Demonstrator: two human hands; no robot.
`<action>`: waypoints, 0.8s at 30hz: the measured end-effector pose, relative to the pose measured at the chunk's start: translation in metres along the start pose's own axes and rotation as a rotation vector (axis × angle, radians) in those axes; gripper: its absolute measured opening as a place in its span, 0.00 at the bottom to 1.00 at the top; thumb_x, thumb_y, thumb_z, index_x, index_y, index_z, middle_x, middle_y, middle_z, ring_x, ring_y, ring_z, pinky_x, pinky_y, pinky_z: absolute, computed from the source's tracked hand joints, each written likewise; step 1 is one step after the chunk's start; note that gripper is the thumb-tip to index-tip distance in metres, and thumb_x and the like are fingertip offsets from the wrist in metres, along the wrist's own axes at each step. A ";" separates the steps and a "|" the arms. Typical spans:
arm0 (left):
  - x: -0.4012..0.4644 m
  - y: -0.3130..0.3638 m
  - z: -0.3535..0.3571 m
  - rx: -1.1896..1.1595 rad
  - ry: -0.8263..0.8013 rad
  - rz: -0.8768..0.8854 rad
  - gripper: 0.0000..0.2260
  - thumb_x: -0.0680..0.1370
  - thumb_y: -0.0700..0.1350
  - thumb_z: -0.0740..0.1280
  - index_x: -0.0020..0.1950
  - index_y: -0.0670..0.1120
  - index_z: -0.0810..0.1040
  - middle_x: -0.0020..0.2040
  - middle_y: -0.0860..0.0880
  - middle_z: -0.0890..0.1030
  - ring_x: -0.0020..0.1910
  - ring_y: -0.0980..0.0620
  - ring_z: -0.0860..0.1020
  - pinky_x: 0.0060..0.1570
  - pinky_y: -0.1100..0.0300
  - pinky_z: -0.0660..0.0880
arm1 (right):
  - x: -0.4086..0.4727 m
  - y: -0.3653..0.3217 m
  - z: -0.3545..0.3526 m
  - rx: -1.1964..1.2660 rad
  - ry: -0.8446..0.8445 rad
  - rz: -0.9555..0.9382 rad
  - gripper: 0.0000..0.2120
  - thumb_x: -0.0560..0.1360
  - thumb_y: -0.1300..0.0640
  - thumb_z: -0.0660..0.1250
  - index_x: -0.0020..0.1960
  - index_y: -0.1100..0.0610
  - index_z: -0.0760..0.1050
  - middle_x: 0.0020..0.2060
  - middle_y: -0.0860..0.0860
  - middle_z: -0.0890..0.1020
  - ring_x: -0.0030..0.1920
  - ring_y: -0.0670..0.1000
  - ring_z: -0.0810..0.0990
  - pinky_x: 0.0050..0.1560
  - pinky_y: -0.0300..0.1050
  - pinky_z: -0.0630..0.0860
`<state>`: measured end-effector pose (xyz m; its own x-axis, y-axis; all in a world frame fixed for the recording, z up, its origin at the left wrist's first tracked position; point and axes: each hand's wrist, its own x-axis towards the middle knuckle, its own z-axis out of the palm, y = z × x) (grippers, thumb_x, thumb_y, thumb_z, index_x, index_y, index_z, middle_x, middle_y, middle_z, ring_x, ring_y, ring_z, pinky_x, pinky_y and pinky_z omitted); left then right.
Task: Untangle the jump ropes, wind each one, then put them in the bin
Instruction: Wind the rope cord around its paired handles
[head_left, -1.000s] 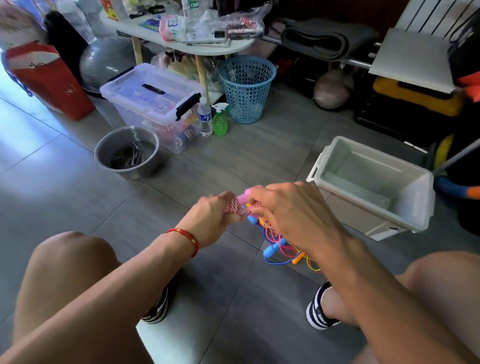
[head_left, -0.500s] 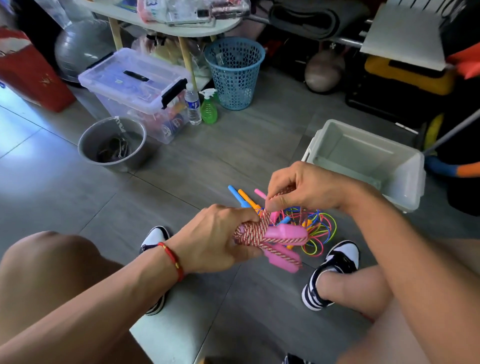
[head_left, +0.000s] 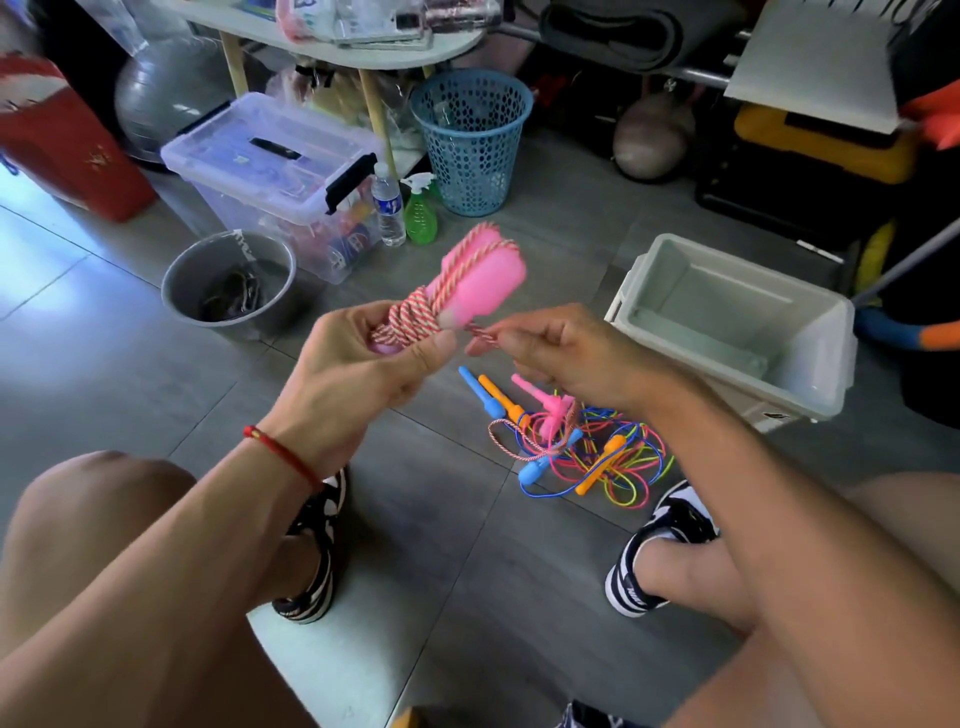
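Head view: the left hand (head_left: 363, 364) is gripping a pink-handled rope (head_left: 457, 286), fingers curled round the wound red-and-white cord at the base of the two pink handles, which are pointing up and away, tilted to the right. The right hand (head_left: 566, 353) is pinching the loose end of the same cord just beside the left thumb; from there the cord is trailing down to the floor and looping into the pile (head_left: 582, 447) of other ropes. That tangle of blue, orange, pink and yellow-green cords and handles is lying on the grey tiles between the person's two shoes, below the right hand. The bin (head_left: 737, 374), pale grey and rectangular, is sitting on the floor to the right of the hands, just beyond the pile, with nothing showing inside it. Further back, a metal bucket (head_left: 228, 280), a clear lidded box (head_left: 270, 156) and a blue basket (head_left: 470, 140) are standing on the floor.
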<state>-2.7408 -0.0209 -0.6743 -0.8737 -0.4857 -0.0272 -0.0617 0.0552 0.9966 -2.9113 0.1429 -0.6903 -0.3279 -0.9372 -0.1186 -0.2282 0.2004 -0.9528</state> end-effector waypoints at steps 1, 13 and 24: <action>0.002 -0.004 0.001 -0.018 0.048 -0.020 0.14 0.71 0.47 0.77 0.53 0.43 0.84 0.38 0.41 0.74 0.33 0.45 0.64 0.31 0.52 0.59 | 0.000 -0.002 0.005 -0.050 -0.024 0.005 0.11 0.83 0.53 0.63 0.60 0.52 0.83 0.42 0.62 0.81 0.35 0.49 0.70 0.42 0.47 0.72; 0.014 -0.027 -0.002 0.615 0.364 -0.100 0.16 0.69 0.51 0.80 0.54 0.53 0.83 0.41 0.54 0.84 0.43 0.54 0.82 0.46 0.58 0.76 | -0.023 -0.006 0.089 -0.019 0.251 0.354 0.21 0.84 0.48 0.57 0.35 0.53 0.76 0.28 0.46 0.73 0.32 0.52 0.73 0.43 0.64 0.80; 0.003 -0.055 -0.022 0.956 0.003 -0.180 0.22 0.66 0.60 0.76 0.58 0.57 0.81 0.46 0.51 0.85 0.50 0.44 0.82 0.50 0.52 0.79 | -0.051 0.005 0.096 -0.697 0.207 0.178 0.05 0.83 0.53 0.60 0.56 0.52 0.72 0.41 0.55 0.81 0.44 0.62 0.79 0.38 0.50 0.65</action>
<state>-2.7289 -0.0446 -0.7270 -0.8118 -0.5582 -0.1712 -0.5610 0.6644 0.4938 -2.8081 0.1643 -0.7159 -0.5637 -0.8151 -0.1337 -0.6616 0.5425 -0.5176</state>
